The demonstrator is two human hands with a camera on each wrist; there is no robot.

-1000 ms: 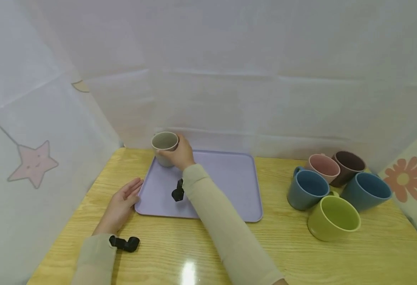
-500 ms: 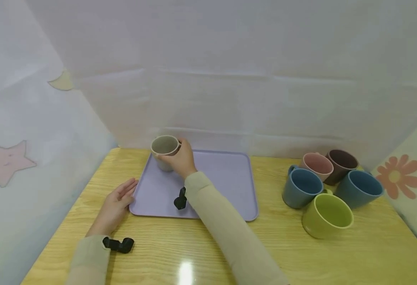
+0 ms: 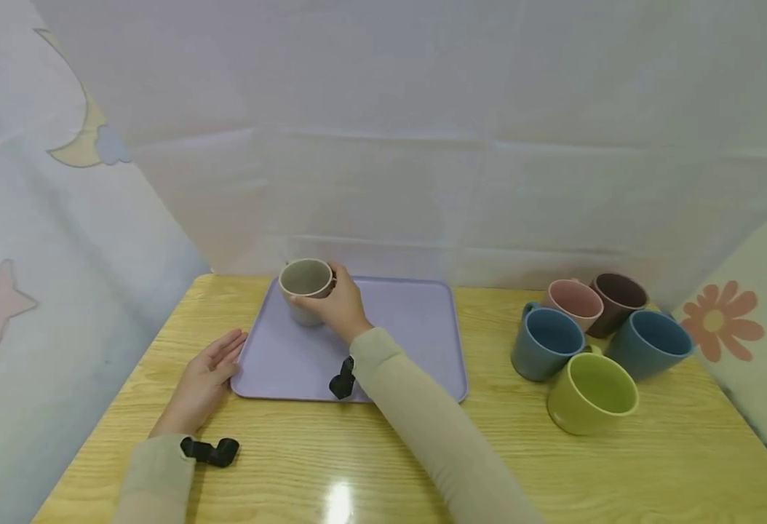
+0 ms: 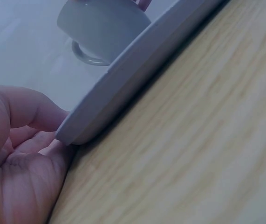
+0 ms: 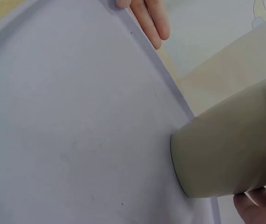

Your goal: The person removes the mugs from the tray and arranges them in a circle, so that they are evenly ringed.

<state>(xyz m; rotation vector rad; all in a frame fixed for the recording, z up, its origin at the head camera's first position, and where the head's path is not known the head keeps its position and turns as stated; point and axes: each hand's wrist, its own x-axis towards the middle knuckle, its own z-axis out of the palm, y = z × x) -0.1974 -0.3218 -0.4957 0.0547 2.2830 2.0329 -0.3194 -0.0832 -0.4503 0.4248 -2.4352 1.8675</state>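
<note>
Beige cup point(image 3: 305, 288) gripped at tray point(image 3: 416, 320) far-left corner

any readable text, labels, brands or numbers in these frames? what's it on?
None: no words, brands or numbers can be read in any view.
The beige mug in the right hand, the lilac tray and the five mugs on the right are all plain.
The fabric backdrop carries only pictures: star, moon, flower.

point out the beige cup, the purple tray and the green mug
beige cup point(image 3: 305, 279): head view, inner wall near the rim
purple tray point(image 3: 416, 320): head view, bare floor right of the sleeve
green mug point(image 3: 591, 393): head view, inside
</note>
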